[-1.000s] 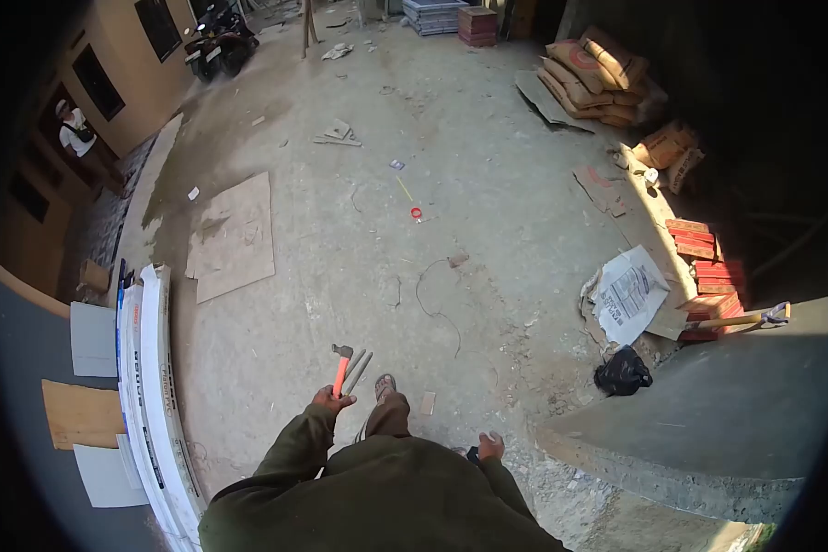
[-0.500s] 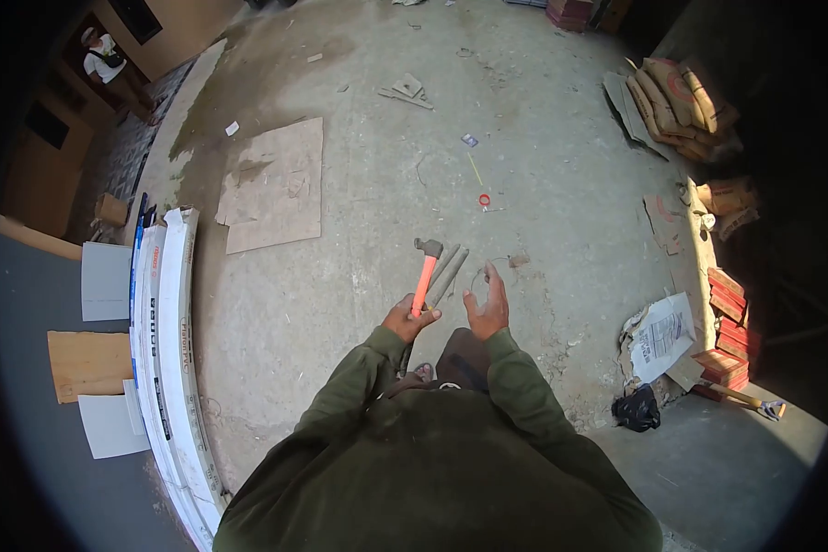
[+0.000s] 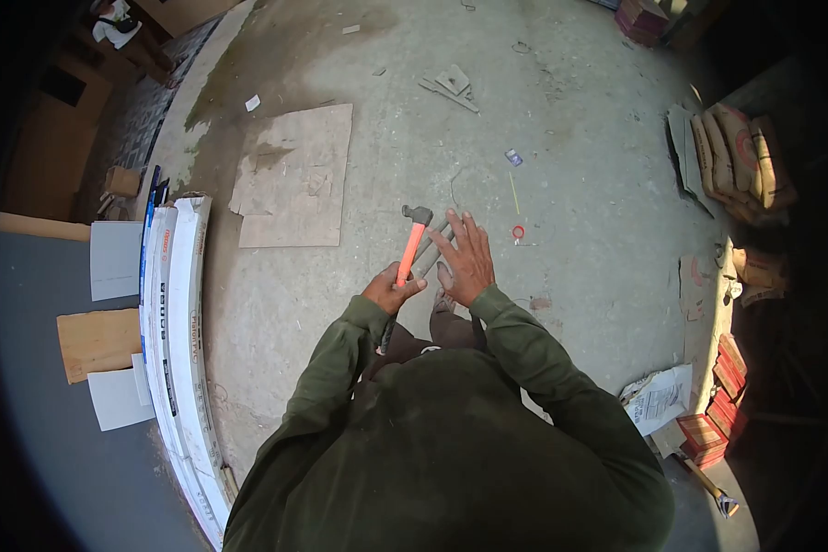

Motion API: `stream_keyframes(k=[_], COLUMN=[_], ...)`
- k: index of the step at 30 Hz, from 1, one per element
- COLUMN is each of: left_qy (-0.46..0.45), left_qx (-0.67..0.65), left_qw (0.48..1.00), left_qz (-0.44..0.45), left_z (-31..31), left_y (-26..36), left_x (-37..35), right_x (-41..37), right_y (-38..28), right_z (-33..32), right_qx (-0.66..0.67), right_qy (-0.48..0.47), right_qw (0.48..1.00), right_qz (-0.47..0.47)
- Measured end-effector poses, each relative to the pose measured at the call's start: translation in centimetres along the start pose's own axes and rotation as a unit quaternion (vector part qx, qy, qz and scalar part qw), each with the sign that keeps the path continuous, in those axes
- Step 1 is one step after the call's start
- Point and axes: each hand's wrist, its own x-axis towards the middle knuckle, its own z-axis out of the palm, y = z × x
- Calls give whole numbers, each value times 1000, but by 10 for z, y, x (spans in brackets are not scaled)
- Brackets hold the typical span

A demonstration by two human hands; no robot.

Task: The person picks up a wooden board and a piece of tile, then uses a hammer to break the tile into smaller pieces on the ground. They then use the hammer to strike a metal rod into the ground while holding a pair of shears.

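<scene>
My left hand [image 3: 394,291] is closed round the orange handle of a hammer [image 3: 411,247], its dark head pointing away from me. The same grip also has grey, stick-like rods [image 3: 426,258], lying alongside the handle on its right; their exact kind does not show. My right hand [image 3: 470,258] is open beside the rods, fingers stretched out and apart, fingertips overlapping their far ends in this view. Below the left hand, a dark end sticks out near my thigh. One foot shows on the floor just under the right hand.
Long white packaged lengths [image 3: 187,304] stand along the left. A flat cardboard sheet [image 3: 294,179] lies ahead on the concrete floor. Red tape roll [image 3: 518,233] and wood scraps [image 3: 453,85] lie farther off. Stacked sacks [image 3: 741,156] and red boxes [image 3: 708,437] line the right; a person [image 3: 124,37] stands far left.
My right hand has moved left and forward, from apart to beside the rods. The left hand keeps the hammer and rods. The view has shifted, and a foot now shows ahead of me.
</scene>
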Motion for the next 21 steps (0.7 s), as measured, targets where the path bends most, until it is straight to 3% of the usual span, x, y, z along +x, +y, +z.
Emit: stream_keyframes(k=[5, 7, 9, 11, 15, 16, 17, 18, 20, 21], left_qy=[-12, -25, -50, -36, 37, 31, 22, 32, 33, 21], left_qx=[-75, -89, -166, -186, -203, -247, -247, -252, -243, -234], left_qw=[994, 992, 973, 972, 976, 967, 967, 967, 969, 972], left_qz=[-77, -83, -154, -138, -71, -56, -55, -32, 22, 22], left_z=[-43, -62, -85, -110, -183, -201, -217, -229, -248, -253], left_y=[11, 7, 0, -5, 20, 28, 35, 47, 72, 78], left_x=[75, 114, 158, 212, 321, 351, 382, 409, 454, 475], right_x=[106, 149, 189, 234, 310, 327, 349, 374, 420, 438], right_y=[50, 70, 83, 80, 84, 80, 80, 78, 69, 80], right_z=[39, 56, 66, 65, 95, 99, 105, 109, 115, 127], right_qx=[-44, -28, -12, -65, 29, 206, 373, 372, 547, 552], right_qy=[-166, -186, -203, -63, 43, -66, -169, -165, -176, -163], right_qw=[983, 980, 977, 995, 995, 950, 845, 842, 730, 727], right_qz=[-63, -65, -64, -40, 88, 223, 344, 353, 369, 374])
